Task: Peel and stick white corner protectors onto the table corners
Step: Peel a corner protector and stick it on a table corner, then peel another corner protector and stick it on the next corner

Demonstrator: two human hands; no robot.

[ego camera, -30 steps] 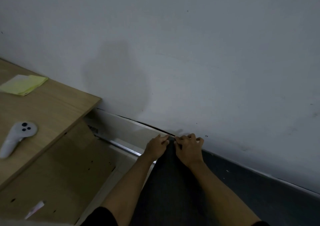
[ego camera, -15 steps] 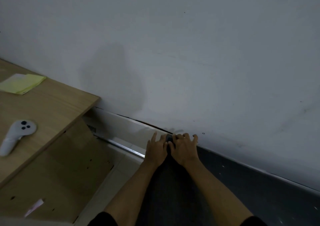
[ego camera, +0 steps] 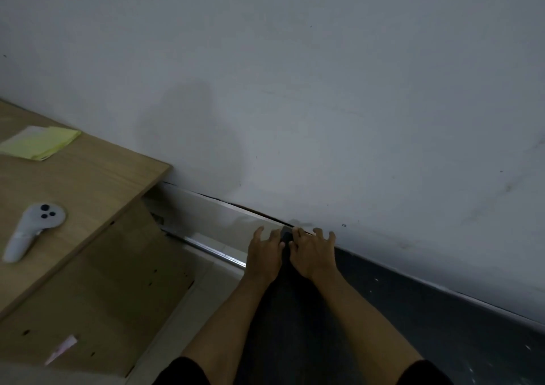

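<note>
A: Both hands sit at the far corner of the dark tabletop (ego camera: 427, 319), by the wall (ego camera: 295, 89). The left hand (ego camera: 264, 256) and right hand (ego camera: 314, 255) are spread, fingers splayed, pressing down rather than gripping.

B: And the corner protector?

A: A small pale piece (ego camera: 285, 230) shows between the 2 hands, right on that corner; I think that's it.

B: Risks?

A: Uneven pressure could leave it crooked or half-stuck. Lifting early might peel it loose. The controller (ego camera: 32, 228) lies well apart on the wooden tabletop (ego camera: 88, 184).
</note>
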